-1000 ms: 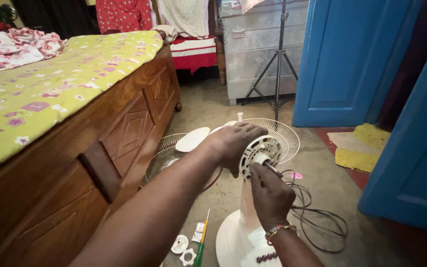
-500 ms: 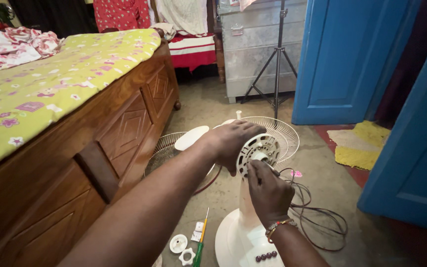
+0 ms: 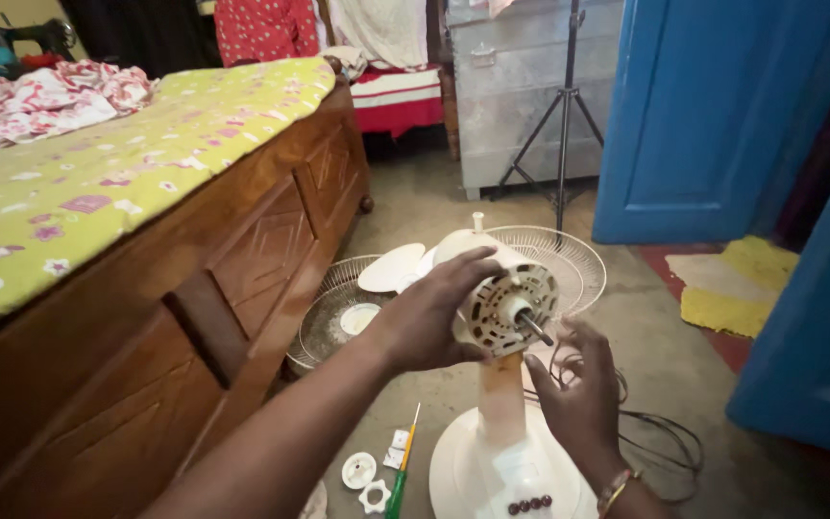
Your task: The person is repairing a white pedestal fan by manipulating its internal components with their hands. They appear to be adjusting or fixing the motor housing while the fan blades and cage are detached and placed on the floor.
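Bare concrete floor (image 3: 665,365) is stretching between a wooden bed (image 3: 242,269) under a yellow-green sheet on the left and blue doors (image 3: 722,106) on the right. Against the bed frame, a wire fan guard (image 3: 333,312) is leaning, with white blades (image 3: 391,269) lying by it. Near the bottom edge, small white plastic parts (image 3: 362,476) and a green-handled screwdriver (image 3: 401,471) are lying on the floor.

At the centre, the left hand (image 3: 425,322) is wrapping its fingers (image 3: 468,264) around the housing of a pedestal fan's motor (image 3: 506,308), hiding its rear. Behind it, a second guard (image 3: 554,259) is showing partly. Just below the motor's shaft, the right hand (image 3: 583,394) is hovering with fingers loosely curled, not grasping anything; whether they are touching the shaft is hard to tell. A black cord (image 3: 660,442) is trailing right of the white base (image 3: 492,471), which the frame is cutting off.
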